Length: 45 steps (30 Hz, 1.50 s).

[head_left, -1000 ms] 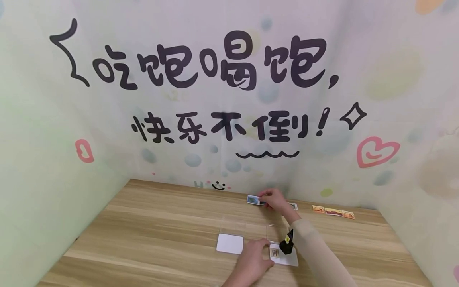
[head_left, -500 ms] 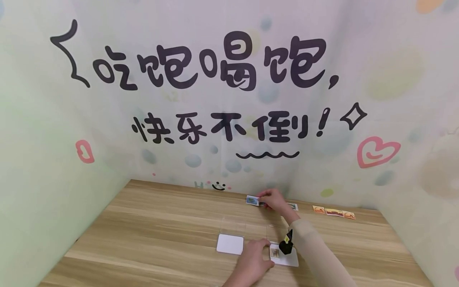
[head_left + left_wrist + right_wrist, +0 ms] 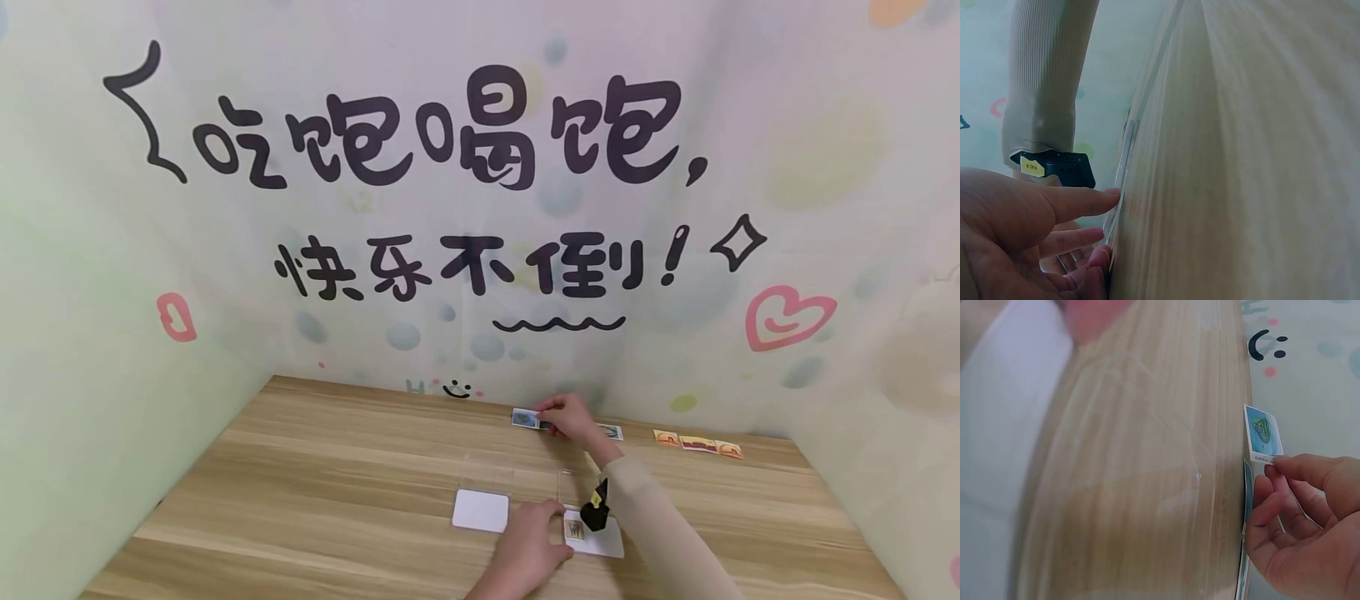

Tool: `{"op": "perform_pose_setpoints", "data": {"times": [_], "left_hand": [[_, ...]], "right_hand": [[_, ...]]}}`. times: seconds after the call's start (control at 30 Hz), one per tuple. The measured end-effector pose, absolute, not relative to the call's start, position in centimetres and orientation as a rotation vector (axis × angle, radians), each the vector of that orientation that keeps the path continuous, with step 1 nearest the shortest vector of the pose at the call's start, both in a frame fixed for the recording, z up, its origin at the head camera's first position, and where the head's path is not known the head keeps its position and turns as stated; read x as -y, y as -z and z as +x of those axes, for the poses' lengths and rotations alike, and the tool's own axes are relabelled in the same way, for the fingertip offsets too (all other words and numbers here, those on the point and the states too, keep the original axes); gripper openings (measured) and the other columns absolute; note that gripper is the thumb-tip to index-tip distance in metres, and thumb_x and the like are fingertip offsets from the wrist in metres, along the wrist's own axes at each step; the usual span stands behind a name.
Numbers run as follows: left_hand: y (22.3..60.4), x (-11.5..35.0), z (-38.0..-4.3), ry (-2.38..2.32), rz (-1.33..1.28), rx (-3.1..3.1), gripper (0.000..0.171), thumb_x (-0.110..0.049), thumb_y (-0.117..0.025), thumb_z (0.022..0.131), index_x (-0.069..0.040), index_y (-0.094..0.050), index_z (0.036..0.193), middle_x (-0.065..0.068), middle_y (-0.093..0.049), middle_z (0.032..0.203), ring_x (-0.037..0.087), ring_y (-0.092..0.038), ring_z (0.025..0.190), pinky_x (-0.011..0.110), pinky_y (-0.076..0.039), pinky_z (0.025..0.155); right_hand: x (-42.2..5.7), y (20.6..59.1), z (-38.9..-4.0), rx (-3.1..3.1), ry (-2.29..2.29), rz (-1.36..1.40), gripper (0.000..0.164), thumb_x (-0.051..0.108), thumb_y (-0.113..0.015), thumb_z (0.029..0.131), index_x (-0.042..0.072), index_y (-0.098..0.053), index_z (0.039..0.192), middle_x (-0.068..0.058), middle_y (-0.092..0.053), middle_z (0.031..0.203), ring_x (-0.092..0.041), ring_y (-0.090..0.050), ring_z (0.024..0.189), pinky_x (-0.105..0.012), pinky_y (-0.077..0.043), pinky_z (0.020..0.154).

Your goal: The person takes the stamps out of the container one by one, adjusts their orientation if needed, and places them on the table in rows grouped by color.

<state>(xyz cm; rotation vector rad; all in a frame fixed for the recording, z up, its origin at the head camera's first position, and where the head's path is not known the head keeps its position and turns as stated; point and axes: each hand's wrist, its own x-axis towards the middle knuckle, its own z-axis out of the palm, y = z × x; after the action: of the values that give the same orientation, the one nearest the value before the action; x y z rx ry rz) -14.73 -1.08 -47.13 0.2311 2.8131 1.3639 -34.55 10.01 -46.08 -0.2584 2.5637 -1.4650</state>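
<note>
My right hand [image 3: 573,419] is at the back of the table, pinching a small blue postage stamp [image 3: 1262,433] with a green island picture by its corner. In the right wrist view, further stamps [image 3: 1247,497] lie flat beneath the fingers. My left hand [image 3: 528,537] rests on the table, thumb and fingers touching the left edge of a clear plastic case with a white base [image 3: 606,546]. A brown stamp [image 3: 574,527] lies on that base. In the left wrist view, the fingertips [image 3: 1110,195] meet the thin case edge [image 3: 1127,147].
Left of my left hand lies another white-based case [image 3: 480,510], its clear lid raised behind it. Three orange stamps [image 3: 699,444] lie in a row at the back right. A green-edged stamp [image 3: 612,432] shows beside my right wrist. A printed backdrop [image 3: 420,342] borders the table.
The blue stamp and the right hand pinching it have shifted slightly left along the back of the table. My left hand stays in the same spot by the case.
</note>
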Motion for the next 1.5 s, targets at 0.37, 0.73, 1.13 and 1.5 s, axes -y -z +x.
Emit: {"op": "perform_pose_setpoints", "data": {"times": [0.37, 0.73, 1.13, 1.5], "left_hand": [[47.18, 1.15, -14.63, -1.378, 0.266, -2.84, 0.043, -0.009, -0.09, 0.077, -0.002, -0.074, 0.116, 0.015, -0.073, 0.109, 0.035, -0.067, 0.107, 0.047, -0.056, 0.093], [47.4, 1.14, -14.71, -1.368, 0.282, -2.867, 0.043, -0.01, -0.091, 0.076, -0.003, -0.075, 0.115, 0.014, -0.073, 0.107, 0.032, -0.068, 0.104, 0.044, -0.057, 0.091], [47.52, 1.14, -14.74, -1.358, 0.269, -2.862, 0.044, -0.011, -0.091, 0.076, -0.003, -0.075, 0.116, 0.014, -0.072, 0.105, 0.031, -0.066, 0.103, 0.043, -0.056, 0.091], [47.31, 1.14, -14.65, -1.351, 0.251, -2.851, 0.044, -0.012, -0.091, 0.077, -0.003, -0.074, 0.117, 0.015, -0.072, 0.108, 0.034, -0.067, 0.105, 0.047, -0.057, 0.092]], "right_hand": [[-9.69, 45.98, -34.34, -2.6, 1.443, -0.282, 0.012, 0.002, -0.07, 0.098, -0.006, -0.077, 0.103, -0.015, -0.072, 0.084, -0.015, -0.057, 0.057, -0.026, -0.046, 0.055], [-9.59, 46.19, -34.32, -2.594, 1.455, -0.277, 0.012, 0.003, -0.07, 0.098, -0.006, -0.077, 0.103, -0.014, -0.071, 0.08, -0.015, -0.057, 0.058, -0.027, -0.046, 0.055], [-9.36, 46.54, -34.51, -2.596, 1.467, -0.267, 0.011, 0.003, -0.071, 0.097, -0.006, -0.077, 0.102, -0.013, -0.07, 0.082, -0.016, -0.055, 0.059, -0.027, -0.046, 0.055], [-9.41, 46.89, -34.7, -2.61, 1.453, -0.27, 0.011, 0.003, -0.071, 0.097, -0.004, -0.077, 0.103, -0.011, -0.071, 0.082, -0.014, -0.053, 0.056, -0.026, -0.044, 0.053]]}}
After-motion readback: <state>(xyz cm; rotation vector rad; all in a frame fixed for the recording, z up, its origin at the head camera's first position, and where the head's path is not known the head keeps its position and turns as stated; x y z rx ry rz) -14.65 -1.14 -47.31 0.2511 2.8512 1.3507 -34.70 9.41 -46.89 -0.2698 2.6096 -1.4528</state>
